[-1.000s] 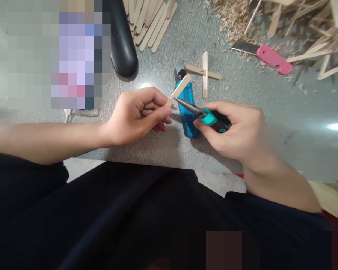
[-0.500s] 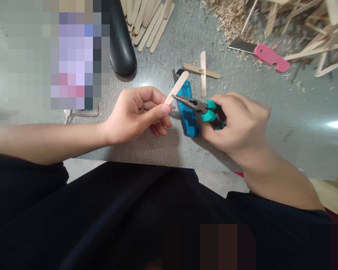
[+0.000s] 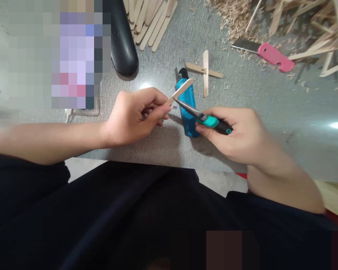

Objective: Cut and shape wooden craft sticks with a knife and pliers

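My left hand [image 3: 142,116] pinches a wooden craft stick [image 3: 183,89] between thumb and fingers, its free end pointing up and to the right. In my right hand [image 3: 236,131] is a pair of needle-nose pliers [image 3: 190,108] with teal and black handles. The pliers' tips meet the stick's edge just beyond my left fingertips. Beneath the stick and pliers lies a blue utility knife [image 3: 189,125] on the table. Just past it, two craft sticks form a cross, an upright one [image 3: 205,84] over a slotted one [image 3: 195,67].
Several craft sticks [image 3: 157,32] lie at the back, beside a long black object [image 3: 125,52]. A pink-handled knife [image 3: 276,56] with its blade out rests by wood shavings [image 3: 228,17] and a heap of stick pieces [image 3: 312,33]. A blurred-out area covers the left.
My right hand has rolled the pliers, so their handles now appear edge-on and lower. The craft stick has tilted flatter, and my left hand has turned with it.
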Available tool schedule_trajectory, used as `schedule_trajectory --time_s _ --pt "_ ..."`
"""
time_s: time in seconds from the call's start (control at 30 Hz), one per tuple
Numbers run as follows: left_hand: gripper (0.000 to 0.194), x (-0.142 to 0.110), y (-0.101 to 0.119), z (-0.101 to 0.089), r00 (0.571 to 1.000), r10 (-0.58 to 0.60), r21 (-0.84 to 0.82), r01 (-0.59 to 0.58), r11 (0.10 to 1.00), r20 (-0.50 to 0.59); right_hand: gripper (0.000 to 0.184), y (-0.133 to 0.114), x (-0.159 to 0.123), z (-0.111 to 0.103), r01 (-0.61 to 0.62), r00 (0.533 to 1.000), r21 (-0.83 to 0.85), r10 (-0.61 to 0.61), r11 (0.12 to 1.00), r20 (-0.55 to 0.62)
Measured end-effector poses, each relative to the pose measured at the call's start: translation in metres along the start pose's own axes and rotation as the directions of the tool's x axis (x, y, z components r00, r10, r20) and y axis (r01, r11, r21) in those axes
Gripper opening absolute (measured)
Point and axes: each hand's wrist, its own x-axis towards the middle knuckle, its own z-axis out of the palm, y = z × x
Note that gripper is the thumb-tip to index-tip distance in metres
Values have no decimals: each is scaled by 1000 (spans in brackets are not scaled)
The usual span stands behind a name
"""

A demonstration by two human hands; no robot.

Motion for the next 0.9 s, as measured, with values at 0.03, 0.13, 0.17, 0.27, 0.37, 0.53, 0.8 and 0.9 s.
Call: schedule_trajectory --time_s 0.03,0.13,0.17,0.27,0.37,0.53,0.8,0.9 --pt "15 0 1 0 1000 4 10 -4 1000 -3 19 0 0 -1 0 1000 15 -1 1000 14" --pt "14 1 4 0 999 -41 -16 41 999 -8 20 2 -1 1 25 1000 9 -25 1000 11" --pt "14 2 6 0 996 -86 -59 87 995 9 17 4 -1 2 52 998 -30 -53 998 -35" --pt "18 7 12 -3 944 -302 -233 327 916 135 13 11 -3 9 147 956 -271 -207 951 -209" --pt "33 12 18 -5 847 -471 -331 530 781 246 23 20 -2 13 134 902 -540 -328 831 -280" --pt "31 15 25 -2 826 -523 -343 564 752 211 8 23 -1 13 21 912 -646 -280 763 -301" --pt "15 5 12 -1 969 -247 -42 248 968 15 6 8 0 3 67 995 -152 -77 986 -64" --pt "13 1 6 -3 992 -123 83 121 989 14 19 3 3 -7 -2 997 0 2 1000 72"
